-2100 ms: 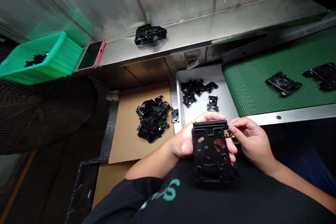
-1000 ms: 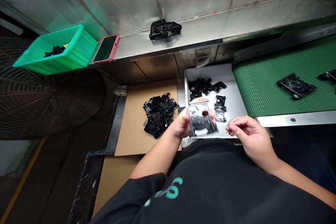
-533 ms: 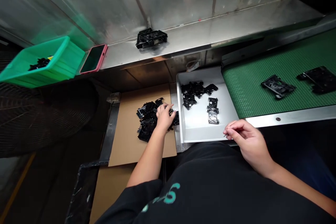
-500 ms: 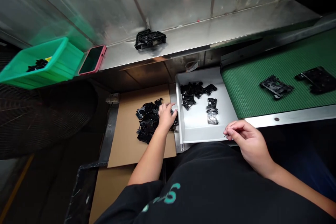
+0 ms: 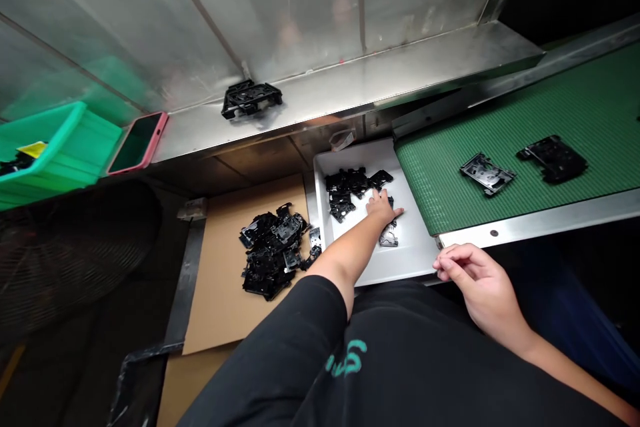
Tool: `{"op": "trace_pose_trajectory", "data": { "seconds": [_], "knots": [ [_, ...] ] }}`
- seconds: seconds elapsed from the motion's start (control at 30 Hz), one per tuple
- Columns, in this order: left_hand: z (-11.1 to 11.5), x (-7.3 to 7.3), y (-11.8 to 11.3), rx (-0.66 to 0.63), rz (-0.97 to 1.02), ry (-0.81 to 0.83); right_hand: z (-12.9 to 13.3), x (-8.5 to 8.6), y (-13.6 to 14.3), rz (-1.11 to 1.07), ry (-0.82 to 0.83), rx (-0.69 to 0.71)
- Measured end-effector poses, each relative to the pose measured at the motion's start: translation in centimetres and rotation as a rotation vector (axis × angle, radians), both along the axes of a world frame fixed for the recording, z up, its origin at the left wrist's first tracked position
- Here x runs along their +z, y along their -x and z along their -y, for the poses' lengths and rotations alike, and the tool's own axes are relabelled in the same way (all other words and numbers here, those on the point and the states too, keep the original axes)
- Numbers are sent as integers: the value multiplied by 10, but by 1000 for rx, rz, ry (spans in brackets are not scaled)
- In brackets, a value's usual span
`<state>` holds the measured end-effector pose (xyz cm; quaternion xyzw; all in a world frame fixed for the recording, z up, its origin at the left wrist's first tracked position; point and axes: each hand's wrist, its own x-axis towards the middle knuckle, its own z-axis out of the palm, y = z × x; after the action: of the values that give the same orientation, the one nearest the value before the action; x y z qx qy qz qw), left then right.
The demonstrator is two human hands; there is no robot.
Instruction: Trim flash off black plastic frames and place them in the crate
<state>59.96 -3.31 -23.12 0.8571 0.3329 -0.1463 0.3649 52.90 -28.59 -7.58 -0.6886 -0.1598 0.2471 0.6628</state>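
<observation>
So the left hand (image 5: 381,208) has left the pile of black parts (image 5: 270,253) left of center — it's now reaching into the grey tray (image 5: 413,257) around mid-frame, and the black plate it held earlier is out of its grip. View's swung too — green bin (image 5: 63,153) now gets cut off at the left edge.

Bin (image 5: 90,150) is L of phone (image 5: 137,144) on shelf (image 5: 340,90), w/ shelf parts (image 5: 251,101) farther R. Below, L to R: parts pile (image 5: 273,247) mostly on cardboard (image 5: 210,280), tray (image 5: 413,255) w/ tray parts (image 5: 353,183), belt (image 5: 435,197) w/ belt parts (image 5: 487,174).
</observation>
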Motion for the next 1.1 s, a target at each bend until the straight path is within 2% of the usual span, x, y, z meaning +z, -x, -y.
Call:
{"op": "trace_pose_trajectory", "data": {
  "seconds": [0.17,0.27,0.37,0.5,0.57,0.73,0.87,1.0,1.1],
  "knots": [
    [5,8,2,96,120,146,9,-1,-7,-4,27,-3],
    [-1,22,8,204,250,314,10,-3,-9,-8,21,-21],
    [-3,41,19,327,384,572,7,-3,-11,-8,0,-22],
    [0,76,54,419,530,916,-2,-1,-14,7,-29,5],
    [4,96,79,440,586,1063,-8,0,-14,18,-50,14],
    [22,139,133,455,704,1570,-27,8,-13,102,-109,11],
    [38,157,161,448,743,1696,-48,23,-6,176,-221,-5],
    [47,163,184,459,741,1769,-66,36,7,199,-298,-2],
    [45,167,198,466,756,1787,-73,38,17,214,-324,3]
  ]
}}
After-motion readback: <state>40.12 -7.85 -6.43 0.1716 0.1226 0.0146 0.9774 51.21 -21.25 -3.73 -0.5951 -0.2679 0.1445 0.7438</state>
